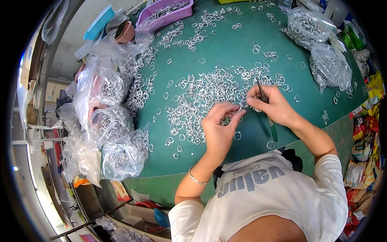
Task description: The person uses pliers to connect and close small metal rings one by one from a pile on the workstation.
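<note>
My left hand (219,127) pinches a small silver ring (238,109) between thumb and fingertips, with more rings cupped under its fingers. My right hand (271,105) grips a thin metal tool with a green handle (273,130), its tip pointing up past my fingers, and it also touches the ring held by the left hand. Both hands meet above a wide scatter of silver rings (201,94) on the green table mat (238,52).
Several clear plastic bags of rings (115,121) are stacked along the table's left edge, and two more bags (328,66) lie at the far right. A purple tray (163,14) with rings stands at the back. Coloured packets (365,133) crowd the right side.
</note>
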Tool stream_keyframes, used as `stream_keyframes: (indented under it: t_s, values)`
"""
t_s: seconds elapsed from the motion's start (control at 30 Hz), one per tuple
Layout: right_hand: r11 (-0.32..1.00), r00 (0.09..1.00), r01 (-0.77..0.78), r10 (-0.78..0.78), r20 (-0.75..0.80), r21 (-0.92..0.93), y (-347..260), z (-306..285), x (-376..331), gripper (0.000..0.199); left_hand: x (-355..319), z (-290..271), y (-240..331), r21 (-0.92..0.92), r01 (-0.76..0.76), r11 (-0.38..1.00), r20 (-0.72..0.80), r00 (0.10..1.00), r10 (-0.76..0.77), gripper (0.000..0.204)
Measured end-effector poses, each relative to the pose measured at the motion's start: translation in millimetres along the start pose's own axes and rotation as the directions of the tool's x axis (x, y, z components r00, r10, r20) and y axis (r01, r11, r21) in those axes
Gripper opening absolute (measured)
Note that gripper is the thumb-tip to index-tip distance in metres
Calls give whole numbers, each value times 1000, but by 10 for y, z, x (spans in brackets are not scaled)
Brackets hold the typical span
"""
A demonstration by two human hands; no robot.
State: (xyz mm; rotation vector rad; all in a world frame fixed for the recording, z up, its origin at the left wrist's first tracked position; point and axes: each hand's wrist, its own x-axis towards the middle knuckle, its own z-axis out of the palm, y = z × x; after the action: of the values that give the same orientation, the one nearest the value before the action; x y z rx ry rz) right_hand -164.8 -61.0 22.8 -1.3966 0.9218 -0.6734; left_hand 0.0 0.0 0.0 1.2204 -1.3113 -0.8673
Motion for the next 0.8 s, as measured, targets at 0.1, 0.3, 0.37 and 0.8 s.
stream_keyframes:
  t_s: [0.1, 0.3, 0.37, 0.8]
  values:
    - [998, 998, 47, -49, -27, -47, -7, 17, -17, 12, 22, 1, -6, 173, -106, 979, -43, 992, 115, 6]
    - [985, 993, 122, -121, 10, -126, -36, 35, -43, 12, -45, 75, 38, -43, -44, 998, -107, 994, 39, 7]
    - [982, 994, 104, -95, 61, -158, -81, 22, -61, 11, -66, 96, 64, -217, 79, 973, -116, 988, -106, 10]
    - [987, 984, 153, -149, 94, -44, -91, 61, -108, 12, -97, -18, 141, 293, -275, 916, 19, 959, 282, 18]
